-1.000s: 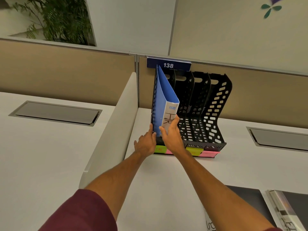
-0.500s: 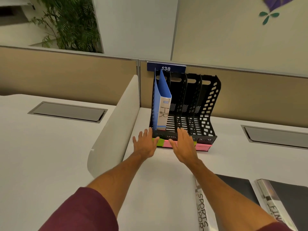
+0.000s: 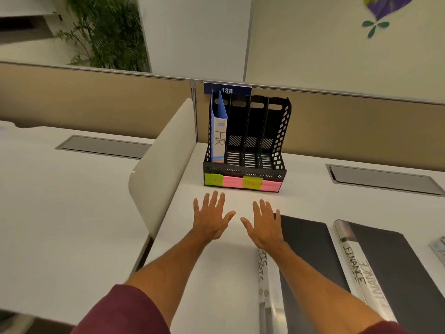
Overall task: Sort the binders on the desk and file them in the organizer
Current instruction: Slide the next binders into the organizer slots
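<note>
Both hands hover palm-down over the desk [image 3: 216, 273] just near of the organizer [image 3: 283, 131]. All fingers are straight and spread, and they hold nothing. The left hand [image 3: 212, 220] is over bare desk. The right hand [image 3: 265, 225] sits at the far left corner of the Sports binder [image 3: 310, 244], with its wrist crossing the far end of the spine. I cannot tell whether it touches the cover. That binder lies flat with its spine on the left edge. Its long axis runs near to far, almost in line with the right forearm. The right hand is clearly the nearer one, and the binder spreads to the right and near of its fingers. The Finance binder [image 3: 397, 273] lies flat just to the right, in the same direction, and the edge of a third binder [image 3: 439, 251] shows at the frame's right border. In the organizer, the blue HR binder [image 3: 219, 138] stands upright in the leftmost slot with its spine facing near. The three slots to its right are empty. Sticky notes [image 3: 243, 183] in green and pink line the front lip, but their writing is too small to read. The Sports binder looks like the likely next pick. It would need gripping along the spine, tipping upright, and carrying far and slightly left into an open slot. Which slot is meant for it cannot be told from the labels.
</note>
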`<control>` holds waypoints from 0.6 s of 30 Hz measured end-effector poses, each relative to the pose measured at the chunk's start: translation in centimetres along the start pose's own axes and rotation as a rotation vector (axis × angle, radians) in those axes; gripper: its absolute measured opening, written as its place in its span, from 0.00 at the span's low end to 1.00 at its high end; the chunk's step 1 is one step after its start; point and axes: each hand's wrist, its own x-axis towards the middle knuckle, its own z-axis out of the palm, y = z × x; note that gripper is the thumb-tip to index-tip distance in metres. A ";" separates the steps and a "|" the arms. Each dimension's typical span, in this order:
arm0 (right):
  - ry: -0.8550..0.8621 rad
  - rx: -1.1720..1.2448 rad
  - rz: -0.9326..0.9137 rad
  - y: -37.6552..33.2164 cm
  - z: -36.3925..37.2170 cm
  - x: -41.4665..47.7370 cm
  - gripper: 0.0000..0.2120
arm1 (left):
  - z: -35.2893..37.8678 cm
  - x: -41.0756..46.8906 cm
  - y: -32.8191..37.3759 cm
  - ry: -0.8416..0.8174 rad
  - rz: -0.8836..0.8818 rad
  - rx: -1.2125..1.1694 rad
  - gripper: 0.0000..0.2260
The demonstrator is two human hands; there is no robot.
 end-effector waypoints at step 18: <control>0.023 0.121 0.163 3.0 2.8 -13.4 0.35 | 4.6 -10.6 5.0 -0.089 0.119 0.007 0.32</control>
